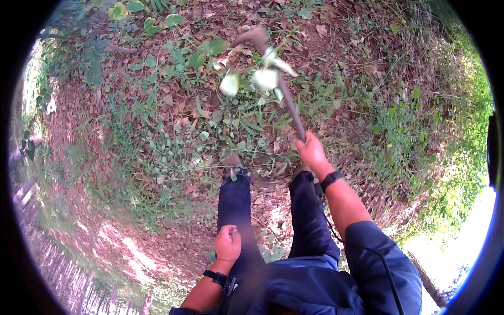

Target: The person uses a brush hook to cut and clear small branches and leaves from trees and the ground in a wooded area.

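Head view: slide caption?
Right hand grips a hoe-like tool over weedy, leaf-strewn ground; left hand curled by left leg.

- A hoe- or pick-like tool point(288, 98), blurred, with a straight, slim, brown handle point(293, 111).
- It slants up and to the left from the right hand point(311, 149), which grips the lower end.
- Its dull brown head point(255, 37) has a narrow part curving leftward.
- It spans leafy ground point(336, 47); whether the head touches it cannot be told.
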### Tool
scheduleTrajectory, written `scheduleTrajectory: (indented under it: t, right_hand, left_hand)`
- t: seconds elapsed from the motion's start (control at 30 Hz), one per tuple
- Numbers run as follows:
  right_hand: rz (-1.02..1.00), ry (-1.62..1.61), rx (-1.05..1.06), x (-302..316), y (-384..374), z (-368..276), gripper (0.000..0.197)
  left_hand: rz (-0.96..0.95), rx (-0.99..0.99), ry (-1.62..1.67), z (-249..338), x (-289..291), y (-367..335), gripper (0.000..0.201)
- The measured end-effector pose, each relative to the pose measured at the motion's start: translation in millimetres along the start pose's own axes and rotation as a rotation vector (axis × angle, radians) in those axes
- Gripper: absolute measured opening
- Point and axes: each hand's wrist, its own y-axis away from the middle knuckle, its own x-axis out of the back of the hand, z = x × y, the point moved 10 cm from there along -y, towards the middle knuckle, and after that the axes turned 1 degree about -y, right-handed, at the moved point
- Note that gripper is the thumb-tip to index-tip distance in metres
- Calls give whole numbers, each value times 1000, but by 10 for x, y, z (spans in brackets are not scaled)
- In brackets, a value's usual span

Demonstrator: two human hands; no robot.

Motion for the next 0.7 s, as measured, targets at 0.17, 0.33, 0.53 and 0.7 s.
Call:
scheduleTrajectory:
  t: [0.17, 0.33, 0.53, 0.7]
  right_hand:
    - [330, -546, -134, 1026, -1245, -27, 22]
    - [325, -791, -238, 1167, -1912, 216, 24]
    - [32, -525, -323, -316, -1120, 494, 22]
    - [-454, 6, -111, -1501, 375, 611, 37]
  left_hand:
    - [7, -15, -9, 19, -18, 41, 11]
    - [6, -42, -8, 32, -33, 62, 10]
    - [-15, -30, -34, 29, -56, 40, 10]
    - [-19, -10, -44, 81, -58, -12, 10]
